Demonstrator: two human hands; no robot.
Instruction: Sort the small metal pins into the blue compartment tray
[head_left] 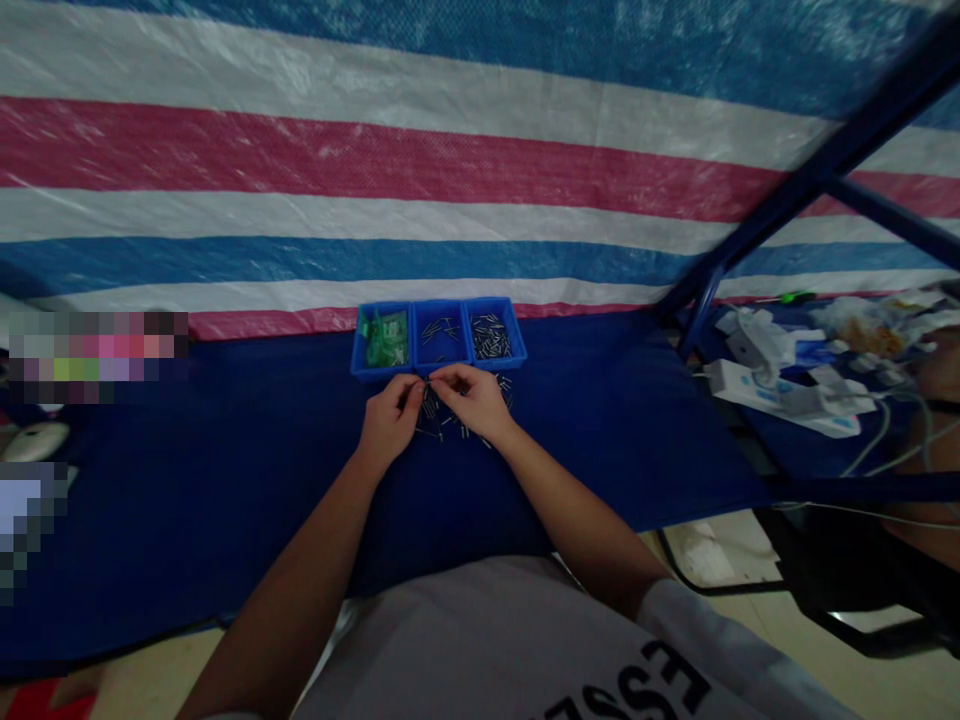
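My left hand (391, 412) and my right hand (477, 402) meet fingertip to fingertip just in front of a row of three blue bins (441, 369). Both are closed in a pinch; the tiny dark item between the fingertips is too small to name. Thin metal pins (430, 408), possibly rivets or screws, lie loose on the blue surface under and around the fingers, partly hidden by my right hand. Green plastic packets (388, 342) fill the left bin. A few similar pins (448, 328) lie in the middle bin, and many short metal pieces (491, 340) in the right one.
A blue cloth-like surface (247, 470) stretches beneath everything, with a striped tarp (450, 170) behind it. A dark blue metal frame (795, 190) slants up at right. Beyond it are a white power strip (780, 400), cables and part of another person. A pale mouse (36, 441) sits far left.
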